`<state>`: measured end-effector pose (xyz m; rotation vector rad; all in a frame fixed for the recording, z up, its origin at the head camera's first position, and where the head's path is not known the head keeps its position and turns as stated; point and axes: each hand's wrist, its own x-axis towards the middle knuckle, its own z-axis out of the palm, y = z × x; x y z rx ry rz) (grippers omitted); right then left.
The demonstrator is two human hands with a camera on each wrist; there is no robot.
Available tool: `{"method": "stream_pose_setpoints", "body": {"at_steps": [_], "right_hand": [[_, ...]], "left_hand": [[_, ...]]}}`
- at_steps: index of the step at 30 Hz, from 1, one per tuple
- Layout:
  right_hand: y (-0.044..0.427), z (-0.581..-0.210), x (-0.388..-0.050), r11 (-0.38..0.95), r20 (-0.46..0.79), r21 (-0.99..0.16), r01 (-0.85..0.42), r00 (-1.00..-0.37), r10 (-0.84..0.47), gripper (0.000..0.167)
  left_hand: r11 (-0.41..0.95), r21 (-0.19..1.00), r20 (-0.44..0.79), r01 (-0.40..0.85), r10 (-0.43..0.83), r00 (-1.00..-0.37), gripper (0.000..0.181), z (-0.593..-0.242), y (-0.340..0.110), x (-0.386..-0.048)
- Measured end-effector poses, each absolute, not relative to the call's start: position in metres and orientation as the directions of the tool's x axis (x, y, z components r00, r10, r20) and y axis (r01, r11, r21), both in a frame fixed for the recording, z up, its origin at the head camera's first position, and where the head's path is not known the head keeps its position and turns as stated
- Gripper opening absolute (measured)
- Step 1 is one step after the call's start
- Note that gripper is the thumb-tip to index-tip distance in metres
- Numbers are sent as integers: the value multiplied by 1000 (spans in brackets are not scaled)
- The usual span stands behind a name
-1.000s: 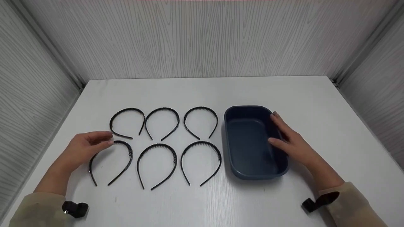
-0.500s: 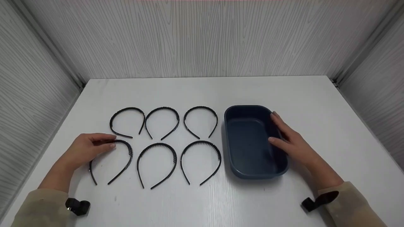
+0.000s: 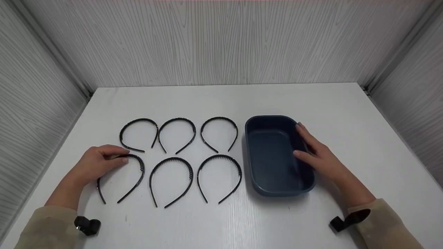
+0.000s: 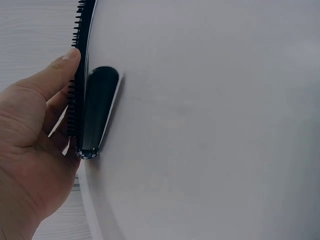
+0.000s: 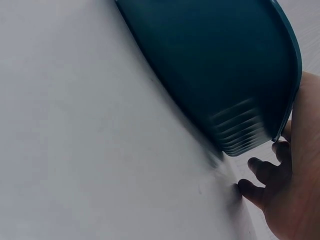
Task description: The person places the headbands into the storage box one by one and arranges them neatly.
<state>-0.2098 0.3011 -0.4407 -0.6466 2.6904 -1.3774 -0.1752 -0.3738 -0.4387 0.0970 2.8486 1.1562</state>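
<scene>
In the head view my left hand [image 3: 94,165] pinches the top of the front-left black toothed headband [image 3: 142,167], which still lies on the table. The left wrist view shows my thumb [image 4: 70,57] against the teeth of that headband [image 4: 77,100], other fingers behind it. My right hand [image 3: 322,159] holds the right rim of a dark blue plastic bin [image 3: 271,155], thumb inside and fingers outside. Beside the held headband lie two more in the front row, a middle headband [image 3: 177,158] and a right headband [image 3: 220,156].
Behind them is a row of three: a left headband [image 3: 142,119], a centre headband [image 3: 178,119] and a right headband [image 3: 219,118]. The left two touch or nearly touch. A white table [image 3: 207,228] carries everything, with grey wood-grain panels [image 3: 221,45] at the back and sides.
My left hand has moved slightly right and down onto the front-left headband and now grips it. The right hand and the bin have stayed in place.
</scene>
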Motion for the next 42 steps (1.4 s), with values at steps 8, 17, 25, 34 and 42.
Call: {"method": "stream_pose_setpoints", "body": {"at_steps": [8, 17, 25, 34, 42], "right_hand": [[302, -442, -210, 513, 157, -780, -358, -906, -394, 79], [302, -443, -210, 519, 157, -777, -356, -908, -389, 78], [301, -442, -210, 528, 169, -762, -375, -902, -398, 78], [302, -444, -211, 534, 161, -759, -371, -903, -399, 77], [304, -446, -213, 512, 197, -753, -413, -884, -423, 76]], "left_hand": [[739, 670, -39, 69, 128, -991, 36, -437, -365, -178], [763, 637, -6, 107, 143, -990, 25, -437, -364, -182], [778, 619, -10, 111, 149, -989, 19, -435, -364, -182], [775, 626, -34, 92, 146, -989, 19, -428, -361, -179], [775, 615, 7, 145, 178, -984, 18, -409, -357, -175]]}}
